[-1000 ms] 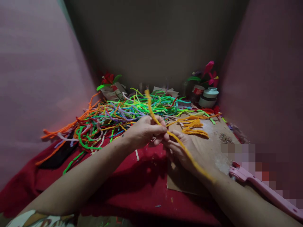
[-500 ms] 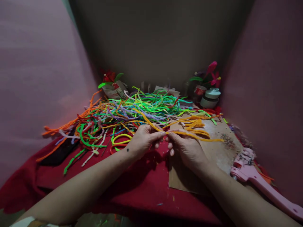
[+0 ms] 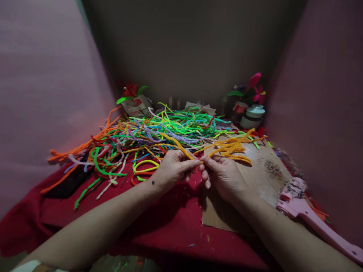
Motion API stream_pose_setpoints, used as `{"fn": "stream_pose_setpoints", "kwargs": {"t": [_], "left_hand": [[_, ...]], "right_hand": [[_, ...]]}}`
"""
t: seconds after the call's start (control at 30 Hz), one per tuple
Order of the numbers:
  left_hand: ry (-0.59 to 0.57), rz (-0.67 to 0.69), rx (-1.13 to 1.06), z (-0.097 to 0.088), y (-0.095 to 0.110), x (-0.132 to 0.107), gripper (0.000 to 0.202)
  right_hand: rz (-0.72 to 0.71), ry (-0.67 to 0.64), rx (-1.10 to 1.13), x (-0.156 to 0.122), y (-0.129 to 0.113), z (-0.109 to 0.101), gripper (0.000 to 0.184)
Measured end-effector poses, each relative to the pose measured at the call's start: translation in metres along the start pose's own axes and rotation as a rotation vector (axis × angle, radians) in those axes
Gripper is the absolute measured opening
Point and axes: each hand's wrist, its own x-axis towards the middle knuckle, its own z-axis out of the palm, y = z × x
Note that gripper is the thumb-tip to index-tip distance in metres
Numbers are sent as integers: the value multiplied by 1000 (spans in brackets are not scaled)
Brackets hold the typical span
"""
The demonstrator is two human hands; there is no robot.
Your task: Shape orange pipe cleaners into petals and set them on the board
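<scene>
My left hand [image 3: 172, 169] and my right hand [image 3: 222, 174] meet fingertip to fingertip above a red cloth [image 3: 159, 223], both pinching one orange pipe cleaner [image 3: 180, 146]. From the pinch one end runs up and left over the pile, the other up and right over a small bunch of orange pipe cleaners [image 3: 232, 149]. A big tangled pile of coloured pipe cleaners [image 3: 141, 138] lies just behind the hands. A sheet of brown cardboard [image 3: 263, 177] sits under my right hand.
A pink glue gun [image 3: 309, 219] lies at the right. White jars [image 3: 252, 115] and pink artificial flowers [image 3: 255, 88] stand at the back right, a red flower with paper packets [image 3: 134, 102] at the back left. Pinkish walls close in both sides.
The orange pipe cleaner, first slanting from high over the pile down across my right wrist, now lies flatter, its right end swung up and back. Both hands stayed together, pinching it.
</scene>
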Motion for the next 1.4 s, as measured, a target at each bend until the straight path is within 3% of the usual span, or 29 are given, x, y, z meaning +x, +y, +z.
{"fn": "stream_pose_setpoints", "kwargs": {"t": [0.13,0.27,0.37,0.5,0.6,0.67,0.83,1.03,1.1,1.23,1.4], "left_hand": [[-25,-29,37,0,0,1,14],[0,101,80,0,-5,2,7],[38,168,40,0,-7,3,14],[-44,113,68,-2,-4,3,13],[-27,85,70,-4,-3,2,16],[-21,87,16,-3,-4,1,17],[-151,37,-185,0,-7,2,19],[-139,-53,-218,0,-7,3,23],[-99,-54,-212,0,-7,3,22],[18,-36,-284,-1,-6,5,20],[-3,-82,-453,1,-8,7,21]], "right_hand": [[-5,-14,-101,-2,1,0,18],[26,-46,-168,-3,1,-2,22],[64,-70,-228,-3,2,-3,24],[77,-117,-310,-4,2,-3,23],[82,-138,-353,-6,-1,-2,23],[94,-145,-361,-6,-2,-1,24],[81,-163,-444,-6,-2,-1,27],[78,-151,-556,-6,0,0,28],[113,-194,-455,-7,-1,0,27],[261,-356,-7,-6,-2,-3,28],[455,-464,239,-7,0,-6,29]]}}
